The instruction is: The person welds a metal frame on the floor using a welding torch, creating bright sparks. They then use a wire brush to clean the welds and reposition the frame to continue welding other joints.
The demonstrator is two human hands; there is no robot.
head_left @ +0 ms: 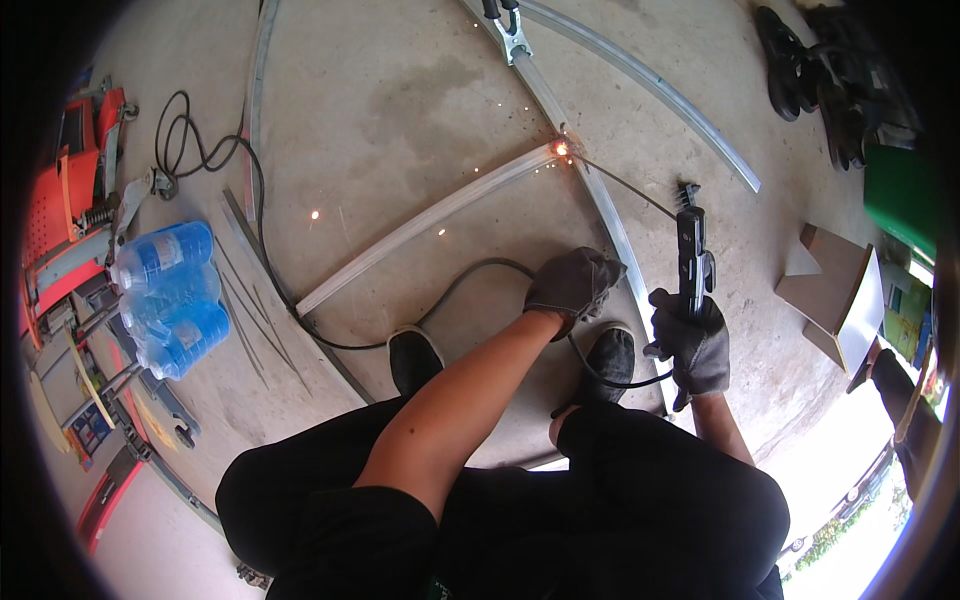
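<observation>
My right hand [692, 342], in a dark glove, is closed around a black welding electrode holder [690, 250]. A thin welding rod [625, 187] runs from the holder to a glowing, sparking spot where a metal crossbar [430, 226] meets a long metal bar [540, 92]. My left hand [573, 284], also gloved, is closed beside the long bar, its fingertips close to the bar's edge. The black cable [484, 263] passes behind or through that hand; what it holds is hidden. A metal clamp [514, 42] with black handles grips the long bar's far end.
Another metal bar [650, 85] lies at the far right. Thin rods [255, 310] lie left of my feet, beside blue-labelled plastic bottles [172, 300] and red equipment [65, 215]. A cardboard piece [835, 290] and black shoes [785, 65] are on the right. Sparks scatter across the concrete.
</observation>
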